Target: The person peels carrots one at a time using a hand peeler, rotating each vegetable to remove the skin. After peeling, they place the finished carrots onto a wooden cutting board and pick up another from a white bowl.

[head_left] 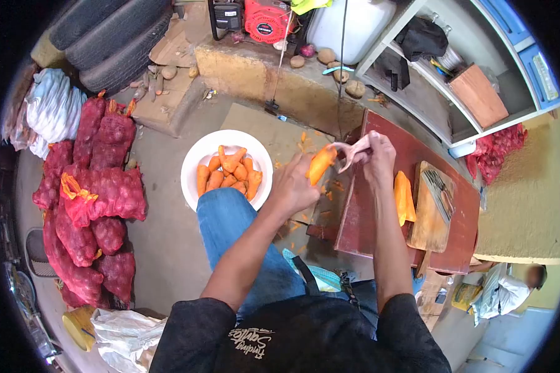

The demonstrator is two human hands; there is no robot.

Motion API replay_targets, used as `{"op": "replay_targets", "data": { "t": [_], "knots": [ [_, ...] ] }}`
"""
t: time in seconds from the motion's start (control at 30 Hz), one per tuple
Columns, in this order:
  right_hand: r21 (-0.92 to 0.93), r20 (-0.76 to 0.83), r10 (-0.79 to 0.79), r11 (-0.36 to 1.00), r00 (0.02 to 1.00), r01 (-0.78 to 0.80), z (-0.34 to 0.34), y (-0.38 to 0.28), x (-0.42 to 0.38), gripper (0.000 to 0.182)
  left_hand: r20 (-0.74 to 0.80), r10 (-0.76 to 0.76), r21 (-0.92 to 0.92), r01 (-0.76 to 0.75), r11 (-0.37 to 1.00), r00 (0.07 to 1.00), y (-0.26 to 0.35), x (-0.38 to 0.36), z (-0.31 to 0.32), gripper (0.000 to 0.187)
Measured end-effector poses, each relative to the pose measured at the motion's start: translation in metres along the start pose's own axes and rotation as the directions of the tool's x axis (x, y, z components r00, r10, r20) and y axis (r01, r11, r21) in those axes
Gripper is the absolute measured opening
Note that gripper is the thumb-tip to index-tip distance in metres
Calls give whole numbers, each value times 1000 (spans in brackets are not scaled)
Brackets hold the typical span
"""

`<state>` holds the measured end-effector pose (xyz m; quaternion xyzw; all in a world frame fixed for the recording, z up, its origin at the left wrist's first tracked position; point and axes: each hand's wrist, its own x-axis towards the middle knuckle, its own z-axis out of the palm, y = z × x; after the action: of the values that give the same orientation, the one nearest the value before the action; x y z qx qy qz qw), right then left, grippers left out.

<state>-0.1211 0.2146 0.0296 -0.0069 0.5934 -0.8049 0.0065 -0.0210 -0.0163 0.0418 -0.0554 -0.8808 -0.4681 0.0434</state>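
My left hand (294,185) is closed around an orange carrot (320,165), its far end angled up toward the right. In my right hand (378,156) is a pale Y-shaped peeler (353,151), its head right at the carrot's tip. Peeled carrots (404,198) lie on the red wooden table (370,214) beside my right forearm. A wooden cutting board (430,231) with several knives (440,194) on it rests to their right. Left of my left hand, a white basin (190,163) holds several carrots (231,160).
Red mesh sacks of onions (102,196) are piled at the left, below stacked tires (115,43). Orange peelings (330,198) litter the floor by the table. A shelf unit (417,87) stands at upper right. Another person (507,289) is at far right.
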Motion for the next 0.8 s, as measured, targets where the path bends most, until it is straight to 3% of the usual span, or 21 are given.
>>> {"op": "replay_targets", "data": {
  "t": [0.07, 0.23, 0.27, 0.4, 0.53, 0.57, 0.63, 0.77, 0.8],
  "knots": [
    [24, 25, -30, 999, 999, 30, -10, -5, 8, 24, 6, -4, 9, 4, 1000, 1000, -1, 1, -1, 57],
    [-52, 41, 7, 999, 999, -4, 43, -13, -30, 29, -4, -36, -7, 36, 999, 999, -11, 2, -2, 55],
    [25, 57, 29, 999, 998, -30, 38, -3, -28, 36, 8, -43, -6, 43, 999, 999, -10, 2, -1, 55],
    [8, 3, -154, 988, 988, 154, -2, -17, 1, 40, 5, -36, 7, 36, 999, 999, -13, -2, 2, 55],
    [-35, 35, -37, 999, 999, 38, 30, -21, -22, 20, 28, -56, 33, 55, 998, 998, -12, 1, 3, 55],
    [-37, 83, -12, 999, 996, 15, 42, -23, -28, 20, 37, -49, 44, 47, 998, 998, -10, 2, 4, 56],
    [-100, -51, 3, 995, 999, -8, 22, -15, -5, 21, 58, -35, 74, 31, 997, 998, -7, 1, 3, 57],
    [-98, -52, -25, 995, 998, 20, -11, -15, 15, 19, 53, 52, 183, -60, 981, 997, -10, -1, 5, 60],
    [-107, -68, -23, 994, 997, 16, 7, -18, 4, 18, 62, 57, 213, -69, 975, 996, -14, -1, 5, 61]
  ]
}}
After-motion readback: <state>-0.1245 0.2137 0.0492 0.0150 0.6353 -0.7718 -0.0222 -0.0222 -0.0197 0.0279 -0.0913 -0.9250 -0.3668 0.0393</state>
